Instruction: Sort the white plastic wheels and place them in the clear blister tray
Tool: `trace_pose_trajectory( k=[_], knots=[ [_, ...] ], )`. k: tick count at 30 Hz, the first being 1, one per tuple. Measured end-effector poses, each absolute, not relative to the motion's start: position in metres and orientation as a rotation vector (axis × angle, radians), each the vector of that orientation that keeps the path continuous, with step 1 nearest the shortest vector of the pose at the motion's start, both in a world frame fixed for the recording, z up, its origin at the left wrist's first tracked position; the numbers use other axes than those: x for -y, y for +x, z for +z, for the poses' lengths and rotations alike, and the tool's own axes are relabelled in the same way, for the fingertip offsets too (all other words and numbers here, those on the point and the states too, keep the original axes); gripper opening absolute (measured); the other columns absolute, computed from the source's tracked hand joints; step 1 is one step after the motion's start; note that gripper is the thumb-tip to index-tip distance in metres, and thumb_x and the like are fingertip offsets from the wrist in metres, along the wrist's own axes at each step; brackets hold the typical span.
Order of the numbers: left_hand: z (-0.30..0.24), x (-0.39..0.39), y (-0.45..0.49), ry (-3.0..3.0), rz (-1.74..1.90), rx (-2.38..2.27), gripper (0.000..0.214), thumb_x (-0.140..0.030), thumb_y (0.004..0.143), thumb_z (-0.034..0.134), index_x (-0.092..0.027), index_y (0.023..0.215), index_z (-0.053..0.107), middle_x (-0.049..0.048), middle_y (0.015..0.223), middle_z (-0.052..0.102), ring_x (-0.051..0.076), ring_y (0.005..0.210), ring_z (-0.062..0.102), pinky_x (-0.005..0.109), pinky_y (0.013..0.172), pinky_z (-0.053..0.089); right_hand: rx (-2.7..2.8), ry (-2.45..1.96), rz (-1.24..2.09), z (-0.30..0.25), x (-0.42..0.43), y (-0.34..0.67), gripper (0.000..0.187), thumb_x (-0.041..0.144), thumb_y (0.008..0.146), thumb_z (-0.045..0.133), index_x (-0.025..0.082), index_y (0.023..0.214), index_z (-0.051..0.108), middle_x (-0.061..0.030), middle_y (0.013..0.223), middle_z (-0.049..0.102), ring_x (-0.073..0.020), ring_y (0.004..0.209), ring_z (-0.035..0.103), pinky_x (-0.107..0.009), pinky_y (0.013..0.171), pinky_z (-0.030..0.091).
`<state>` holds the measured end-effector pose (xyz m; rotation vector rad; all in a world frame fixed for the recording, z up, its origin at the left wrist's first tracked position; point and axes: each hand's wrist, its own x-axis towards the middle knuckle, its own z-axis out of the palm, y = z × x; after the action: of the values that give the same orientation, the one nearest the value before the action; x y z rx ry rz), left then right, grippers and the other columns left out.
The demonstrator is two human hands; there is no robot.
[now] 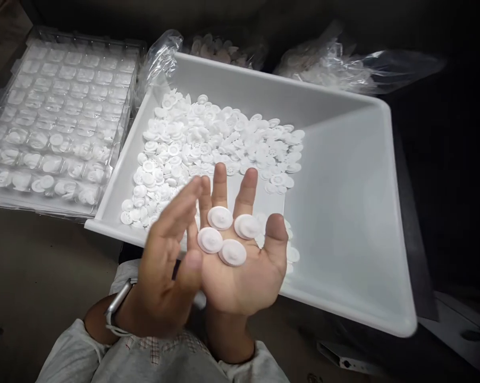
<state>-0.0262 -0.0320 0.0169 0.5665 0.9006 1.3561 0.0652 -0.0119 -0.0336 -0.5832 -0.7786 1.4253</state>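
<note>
My right hand (243, 276) is palm up over the near edge of a white plastic bin (343, 213), fingers spread. Several round white plastic discs (232, 252), each with a small raised centre, rest on its palm and finger bases. Just left of it is my left hand (163, 260), slightly blurred, its fingers stretched out and thumb apart, with nothing visible in it. Behind the hands, a heap of loose white discs (208, 138) covers the left part of the bin floor.
To the left lies a clear plastic tray (60, 106) with rows of pockets; white discs sit in its nearer rows. Behind the bin are clear plastic bags (331, 66). A white device (351, 359) lies at the lower right, below the bin.
</note>
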Motion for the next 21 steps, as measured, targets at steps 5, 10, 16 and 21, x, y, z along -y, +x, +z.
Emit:
trace_pose_trajectory(
  k=[5,10,16,21],
  knots=[
    [0.003,0.032,-0.02,0.932,1.615,-1.097,0.047,-0.011,0.083,0.062,-0.039,0.121,0.058,-0.006,0.148,0.049,0.02,0.146,0.035,0.035,0.119,0.03,0.762,-0.454,1.531,-0.033,0.012,0.061,0.055,0.045,0.095,0.011,0.046,0.15,0.022,0.0044,0.159,0.031,-0.0193,0.146,0.034,-0.059,0.103,0.046],
    [-0.001,0.032,-0.017,0.771,1.504,-1.0,0.051,-0.014,0.085,0.061,-0.038,0.129,0.051,-0.0039,0.151,0.045,0.018,0.147,0.032,0.032,0.121,0.03,0.787,-0.455,1.491,-0.036,0.014,0.058,0.053,0.042,0.095,0.016,0.048,0.147,0.025,0.0031,0.158,0.032,-0.0227,0.144,0.037,-0.06,0.099,0.048],
    [0.002,0.033,-0.016,0.528,1.357,-0.909,0.053,-0.017,0.083,0.062,-0.038,0.13,0.049,-0.0032,0.153,0.044,0.022,0.151,0.023,0.04,0.124,0.025,0.792,-0.506,1.472,-0.039,0.013,0.055,0.056,0.046,0.095,0.019,0.043,0.151,0.016,-0.0019,0.158,0.031,-0.0237,0.142,0.039,-0.059,0.099,0.048],
    [0.004,0.032,-0.016,0.393,1.297,-0.906,0.049,-0.02,0.084,0.059,-0.036,0.129,0.049,-0.0041,0.149,0.048,0.024,0.15,0.026,0.042,0.124,0.024,0.759,-0.449,1.536,-0.042,0.012,0.054,0.06,0.051,0.093,0.016,0.044,0.152,0.008,-0.0013,0.16,0.026,-0.0228,0.144,0.035,-0.056,0.094,0.051]
  ],
)
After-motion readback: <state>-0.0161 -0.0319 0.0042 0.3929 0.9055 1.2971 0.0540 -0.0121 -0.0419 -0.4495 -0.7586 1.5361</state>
